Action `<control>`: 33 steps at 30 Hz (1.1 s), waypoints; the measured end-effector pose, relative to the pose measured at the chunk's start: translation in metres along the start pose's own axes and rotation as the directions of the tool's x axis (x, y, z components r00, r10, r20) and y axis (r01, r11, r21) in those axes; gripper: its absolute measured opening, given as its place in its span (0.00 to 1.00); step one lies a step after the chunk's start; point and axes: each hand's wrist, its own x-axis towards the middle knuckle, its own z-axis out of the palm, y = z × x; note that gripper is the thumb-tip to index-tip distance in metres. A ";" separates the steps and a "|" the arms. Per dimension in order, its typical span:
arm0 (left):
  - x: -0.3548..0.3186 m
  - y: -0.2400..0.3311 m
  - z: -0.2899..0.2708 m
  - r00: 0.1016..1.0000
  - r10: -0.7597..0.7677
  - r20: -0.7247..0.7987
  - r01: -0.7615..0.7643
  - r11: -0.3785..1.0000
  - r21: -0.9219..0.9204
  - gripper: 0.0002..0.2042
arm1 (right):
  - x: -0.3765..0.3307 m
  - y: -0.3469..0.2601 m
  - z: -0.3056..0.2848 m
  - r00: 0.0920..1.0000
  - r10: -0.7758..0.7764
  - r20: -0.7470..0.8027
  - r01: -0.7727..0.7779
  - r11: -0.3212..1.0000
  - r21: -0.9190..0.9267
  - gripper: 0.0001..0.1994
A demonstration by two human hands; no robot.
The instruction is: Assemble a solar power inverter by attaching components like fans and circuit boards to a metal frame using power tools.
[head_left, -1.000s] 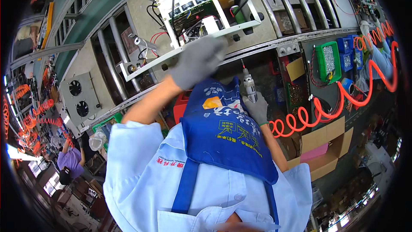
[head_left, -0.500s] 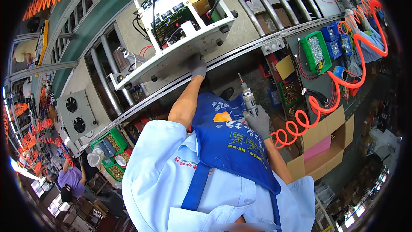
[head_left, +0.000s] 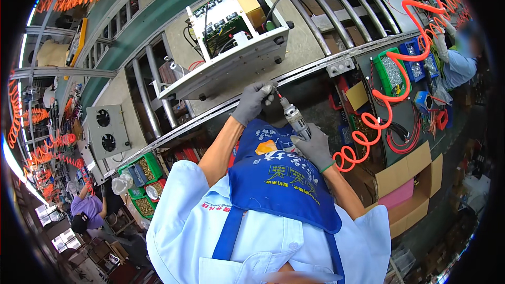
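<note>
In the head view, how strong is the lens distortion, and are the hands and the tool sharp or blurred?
Head view: strong fisheye, so the conveyor rails bend and a black rim rings the picture. The left hand, the right hand and the power screwdriver are sharp. Lighting is even, with glare only at the far left edge.

Single view only: head camera, worn on person's head, looked steeply down over own chest and blue apron (head_left: 279, 179). Wide fisheye; straight rails bent toward rim, dark corners round picture. Forearms entered from lower edge, gloved left hand (head_left: 252, 101) and right hand (head_left: 314, 147) sat near centre, close to lens. Open metal chassis (head_left: 231, 47) on conveyor lay farther off, upper centre. Benches and bins curved away left and right.
</note>
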 end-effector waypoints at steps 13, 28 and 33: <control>0.004 0.052 -0.002 0.985 -0.015 -0.172 0.034 0.993 0.112 0.17 | 0.016 -0.046 0.004 0.998 -0.059 0.038 0.060 0.998 -0.031 0.20; -0.002 0.097 0.003 0.922 0.368 -0.123 -0.205 0.732 0.650 0.15 | 0.033 -0.071 0.018 0.999 0.029 -0.022 -0.030 0.999 -0.013 0.22; -0.009 0.167 -0.081 0.681 0.677 -0.279 0.039 0.347 0.937 0.12 | 0.042 -0.074 0.015 0.996 0.045 -0.075 -0.039 0.996 0.082 0.21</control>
